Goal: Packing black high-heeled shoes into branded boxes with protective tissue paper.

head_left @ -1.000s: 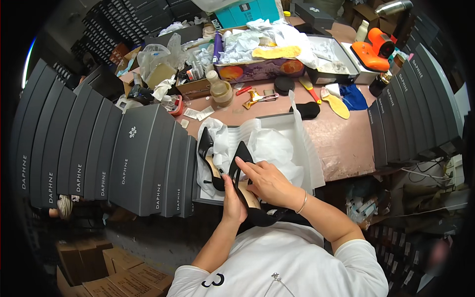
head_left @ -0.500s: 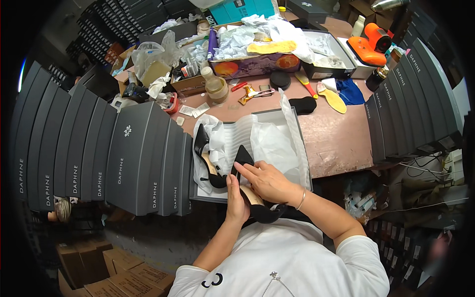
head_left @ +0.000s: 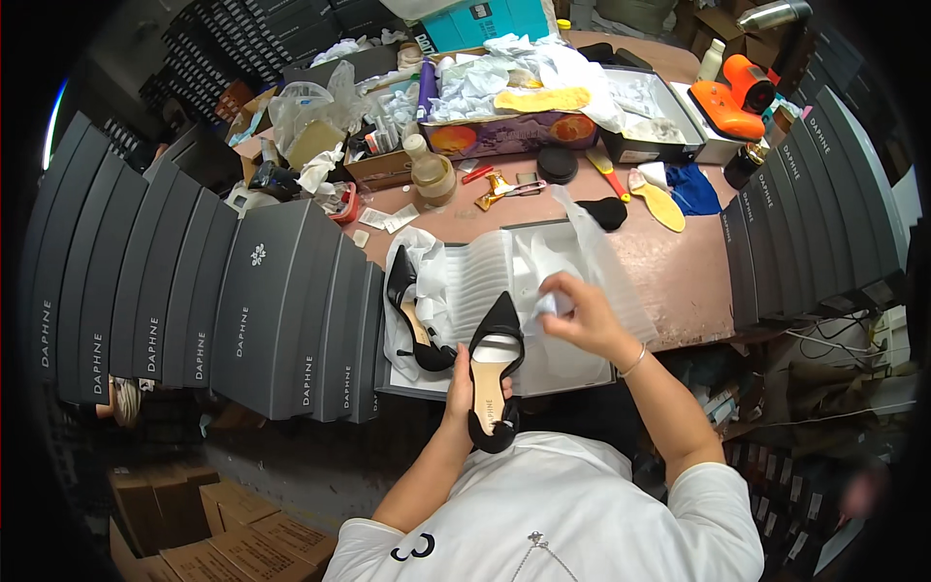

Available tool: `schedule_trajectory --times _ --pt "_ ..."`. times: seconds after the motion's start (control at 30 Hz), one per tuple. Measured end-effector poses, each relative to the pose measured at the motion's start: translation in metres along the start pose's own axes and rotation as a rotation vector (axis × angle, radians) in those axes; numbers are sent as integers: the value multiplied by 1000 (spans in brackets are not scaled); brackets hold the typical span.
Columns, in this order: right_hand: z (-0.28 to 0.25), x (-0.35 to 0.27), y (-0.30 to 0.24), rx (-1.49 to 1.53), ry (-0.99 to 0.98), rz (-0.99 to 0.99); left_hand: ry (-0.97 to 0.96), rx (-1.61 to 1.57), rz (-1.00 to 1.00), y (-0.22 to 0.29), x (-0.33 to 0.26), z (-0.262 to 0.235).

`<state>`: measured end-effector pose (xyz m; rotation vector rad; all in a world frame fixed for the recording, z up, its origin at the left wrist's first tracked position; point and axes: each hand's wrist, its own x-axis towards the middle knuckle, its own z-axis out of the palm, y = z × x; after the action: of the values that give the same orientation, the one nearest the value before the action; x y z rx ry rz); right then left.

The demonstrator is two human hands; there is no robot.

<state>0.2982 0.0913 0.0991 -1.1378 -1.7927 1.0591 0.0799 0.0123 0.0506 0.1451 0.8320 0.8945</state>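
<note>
My left hand point(head_left: 457, 397) is closed around a black pointed slingback shoe point(head_left: 497, 317), its beige insole facing up and something white showing in the toe opening. Just to the right, my right hand point(head_left: 590, 317) pinches a small whitish wad point(head_left: 553, 304) that looks like crumpled paper. Beneath both hands lies an open shoebox point(head_left: 572, 386) lined with white tissue paper point(head_left: 543, 262). A matching black heeled shoe point(head_left: 400, 281) rests on its side in the left part of the box, touching ribbed white wrapping point(head_left: 475, 269).
Dark grey shoeboxes stand in rows at left point(head_left: 267, 310) and right point(head_left: 824, 204). Behind lie a glue bottle point(head_left: 433, 177), a round black tin point(head_left: 558, 164), a red-handled brush point(head_left: 609, 175), a yellow insole point(head_left: 659, 206) and a purple carton point(head_left: 504, 136) heaped with paper.
My right hand has come off the shoe and moved right with the whitish wad in its fingers. The shoe in my left hand has turned more upright, its insole now in plain sight.
</note>
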Motion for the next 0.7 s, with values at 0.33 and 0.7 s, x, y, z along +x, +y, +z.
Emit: schedule_trajectory --times 0.33,0.7 --pt "36 10 -8 -720 -125 -197 116 83 145 21 -12 16" --pt "97 -7 -13 -848 -217 -524 -106 137 214 3 -21 0"
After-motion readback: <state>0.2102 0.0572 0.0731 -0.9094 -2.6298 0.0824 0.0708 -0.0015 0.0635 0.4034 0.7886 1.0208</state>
